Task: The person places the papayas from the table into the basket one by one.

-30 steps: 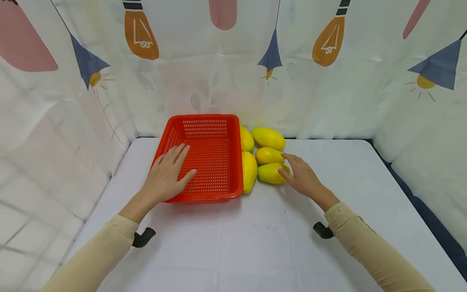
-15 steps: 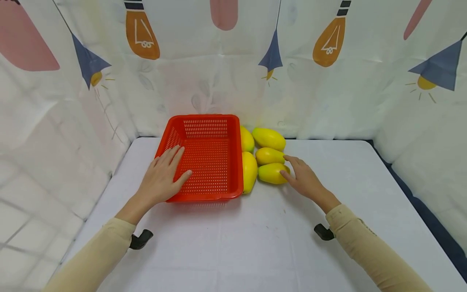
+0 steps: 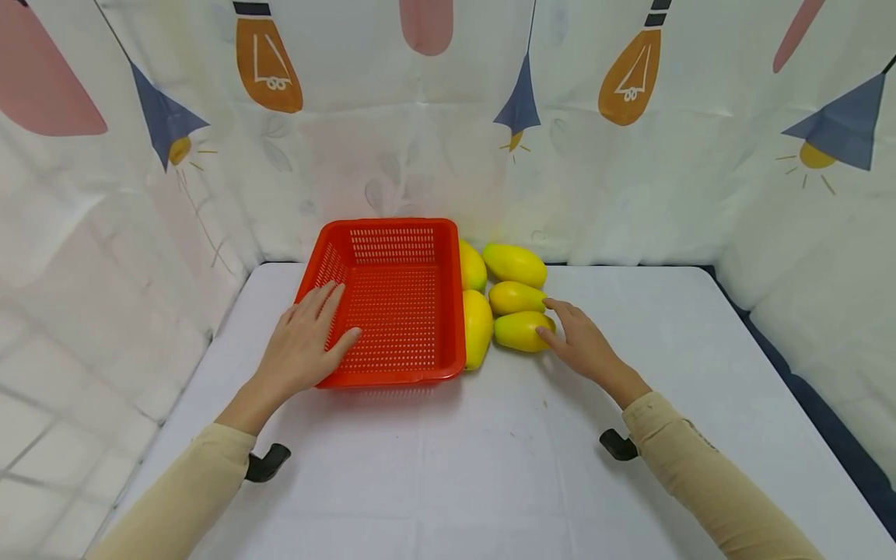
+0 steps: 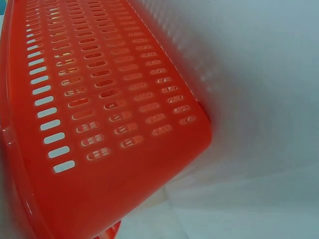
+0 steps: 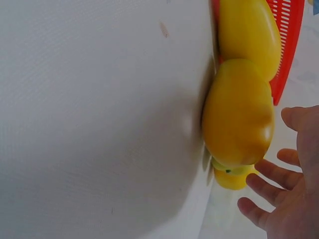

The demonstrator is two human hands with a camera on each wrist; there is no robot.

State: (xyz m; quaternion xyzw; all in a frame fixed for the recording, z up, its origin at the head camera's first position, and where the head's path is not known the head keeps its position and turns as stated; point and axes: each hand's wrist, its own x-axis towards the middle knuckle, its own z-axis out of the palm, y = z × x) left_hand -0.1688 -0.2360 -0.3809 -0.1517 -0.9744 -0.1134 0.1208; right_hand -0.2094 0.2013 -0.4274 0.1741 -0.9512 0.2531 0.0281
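A red plastic basket (image 3: 392, 311) with slotted walls stands at the back left of the table, nothing inside it. My left hand (image 3: 297, 342) lies over its left rim with fingers spread; the left wrist view shows the basket's outer wall (image 4: 99, 89) up close. Several yellow mangoes (image 3: 514, 299) lie against the basket's right side. My right hand (image 3: 584, 342) has its fingertips right at the two nearest ones on the right. In the right wrist view, relaxed fingers of that hand (image 5: 294, 179) hang beside a mango (image 5: 239, 114), not curled round it.
A white cloth covers the table (image 3: 448, 467). Behind it hangs a pale curtain (image 3: 434, 155) printed with lamps and bulbs. Dark wrist straps (image 3: 267, 463) show below each sleeve.
My left hand has slid slightly left and back along the basket's left rim. The right hand, the basket and the mangoes stay where they were.
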